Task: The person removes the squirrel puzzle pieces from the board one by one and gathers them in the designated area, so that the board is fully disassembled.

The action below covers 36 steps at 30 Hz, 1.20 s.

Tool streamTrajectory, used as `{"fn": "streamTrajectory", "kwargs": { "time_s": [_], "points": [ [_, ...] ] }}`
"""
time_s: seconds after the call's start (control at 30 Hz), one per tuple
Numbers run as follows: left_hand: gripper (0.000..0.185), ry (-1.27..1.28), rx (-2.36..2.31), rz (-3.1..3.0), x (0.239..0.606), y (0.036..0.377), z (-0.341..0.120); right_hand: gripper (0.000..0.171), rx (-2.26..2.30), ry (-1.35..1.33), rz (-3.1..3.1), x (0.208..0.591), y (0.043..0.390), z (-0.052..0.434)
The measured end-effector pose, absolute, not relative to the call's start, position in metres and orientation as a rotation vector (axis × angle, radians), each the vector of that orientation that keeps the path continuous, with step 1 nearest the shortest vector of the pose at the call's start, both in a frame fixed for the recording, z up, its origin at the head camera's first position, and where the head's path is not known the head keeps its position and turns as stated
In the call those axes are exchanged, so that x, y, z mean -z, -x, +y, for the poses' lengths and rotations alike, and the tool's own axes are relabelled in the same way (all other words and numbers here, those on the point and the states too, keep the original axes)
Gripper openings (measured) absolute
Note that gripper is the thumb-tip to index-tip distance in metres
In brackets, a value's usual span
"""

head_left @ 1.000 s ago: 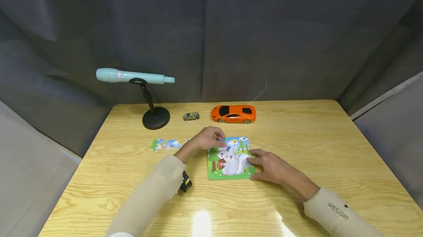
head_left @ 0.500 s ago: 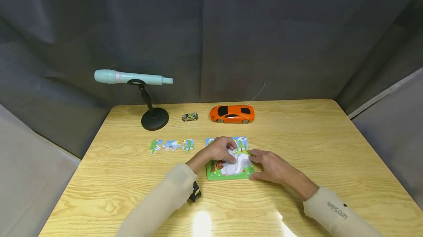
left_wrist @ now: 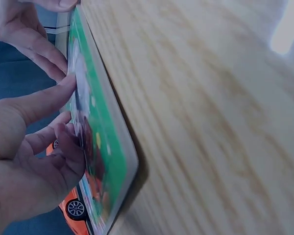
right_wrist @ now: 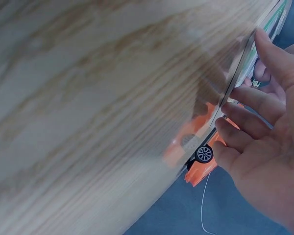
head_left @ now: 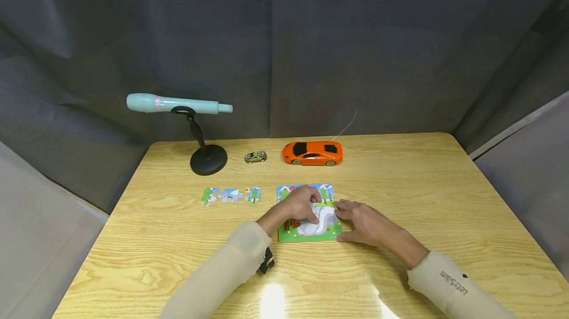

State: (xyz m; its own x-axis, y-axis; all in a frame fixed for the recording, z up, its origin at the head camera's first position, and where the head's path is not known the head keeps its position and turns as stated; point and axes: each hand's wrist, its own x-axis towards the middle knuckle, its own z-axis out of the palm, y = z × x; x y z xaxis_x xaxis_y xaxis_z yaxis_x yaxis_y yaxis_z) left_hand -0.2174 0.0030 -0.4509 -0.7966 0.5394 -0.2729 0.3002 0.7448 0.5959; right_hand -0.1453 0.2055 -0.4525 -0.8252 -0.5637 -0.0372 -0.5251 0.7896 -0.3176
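A jigsaw puzzle [head_left: 327, 220] with a grey-and-white squirrel picture lies flat on the wooden table. My left hand [head_left: 299, 204] is over its middle and hides part of the picture. In the left wrist view, the thumb [left_wrist: 49, 100] is stretched out with its tip on the puzzle surface, and the other fingers bend loosely against it. My right hand [head_left: 366, 225] rests at the puzzle's right edge, thumb and fingertips spread along the side. Three loose puzzle pieces [head_left: 231, 195] lie in a row to the left.
Behind the puzzle stand an orange toy car [head_left: 312, 153] and a small green patterned car [head_left: 255, 157]. A light-blue microphone [head_left: 191, 105] sits on a black stand [head_left: 209, 160] at the back left. Dark curtain [head_left: 355, 52] hangs beyond the table's far edge.
My left hand has moved from the puzzle's upper left corner toward its middle, uncovering the third loose piece. The right hand stays at the right edge.
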Motion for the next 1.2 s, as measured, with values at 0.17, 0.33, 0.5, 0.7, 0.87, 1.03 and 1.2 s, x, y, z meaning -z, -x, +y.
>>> {"fn": "streamTrajectory", "kwargs": {
  "time_s": [0.17,0.33,0.5,0.7,0.87,1.03,1.2],
  "points": [
    [0.044,-0.646,-0.741,2.525,0.451,0.218,0.002,0.065,0.445,0.872,2.844,0.452,0.146,0.205],
    [0.045,-0.668,-0.746,2.547,0.452,0.217,0.001,0.064,0.435,0.87,2.845,0.451,0.146,0.205],
    [0.038,-0.664,-0.834,2.532,0.456,0.216,-0.003,0.064,0.445,0.868,2.84,0.452,0.146,0.204],
    [0.01,-0.652,-1.053,2.503,0.46,0.219,-0.006,0.064,0.443,0.892,2.845,0.452,0.146,0.203],
    [0.014,-0.668,-1.125,2.532,0.46,0.22,-0.008,0.064,0.429,0.891,2.849,0.452,0.145,0.203],
    [0.015,-0.725,-1.096,2.548,0.457,0.219,-0.009,0.065,0.433,0.875,2.845,0.452,0.145,0.204],
    [0.014,-0.738,-1.111,2.526,0.448,0.221,-0.017,0.065,0.438,0.856,2.838,0.451,0.145,0.205]
  ]
}}
